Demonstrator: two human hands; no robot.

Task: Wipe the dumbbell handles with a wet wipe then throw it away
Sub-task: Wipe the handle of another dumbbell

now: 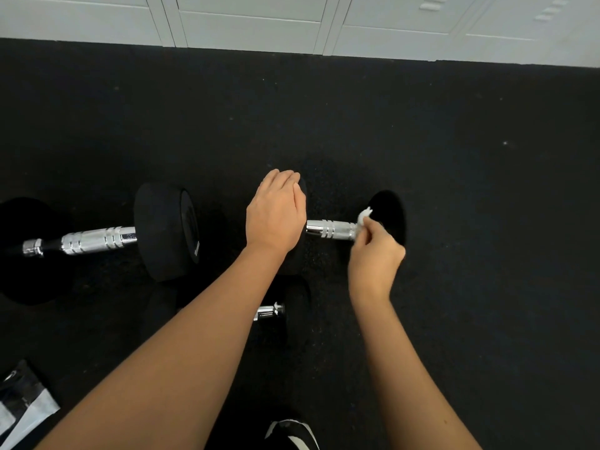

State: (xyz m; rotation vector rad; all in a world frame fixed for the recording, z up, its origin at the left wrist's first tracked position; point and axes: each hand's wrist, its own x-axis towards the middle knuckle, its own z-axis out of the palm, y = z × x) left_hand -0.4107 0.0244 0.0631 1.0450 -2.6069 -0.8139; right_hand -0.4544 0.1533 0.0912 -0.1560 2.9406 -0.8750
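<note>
Three black rubber-headed dumbbells with chrome handles lie on the dark floor. Your right hand [375,254] pinches one crumpled white wet wipe [364,219] against the chrome handle [331,230] of the dumbbell between your hands. Your left hand [276,211], fingers together, curls over that dumbbell's near head. A second dumbbell [165,230] lies left of it, a third [272,311] beneath your left forearm.
</note>
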